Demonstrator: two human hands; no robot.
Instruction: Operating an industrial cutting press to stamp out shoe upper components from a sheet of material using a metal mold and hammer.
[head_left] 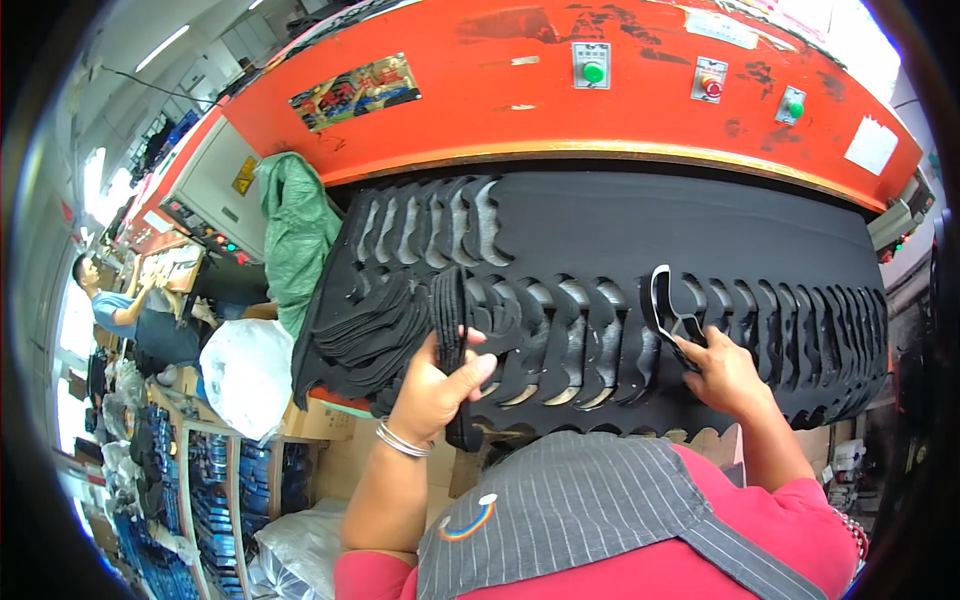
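Note:
A stack of cut black foam pieces (449, 310), long and wavy-edged, stands upright in my left hand (430, 390), whose thumb and fingers are closed around it. My right hand (726, 375) grips the near end of a cutting die (660, 290), a thin metal outline with an open middle. The die's far end tilts up above the black foam sheet (690, 225). Rows of wavy cut-outs run across this layered sheet, with pale patches showing through the gaps. Left of the stack, a loose pile of cut foam pieces (360, 335) lies fanned out on the sheet.
An orange press (480, 90) with green and red buttons spans the far side of the sheet. Green woven cloth (297, 230) and a white plastic bag (245, 370) are at the left. Shelves of blue items (215, 490) stand lower left; another person (130, 310) works beyond.

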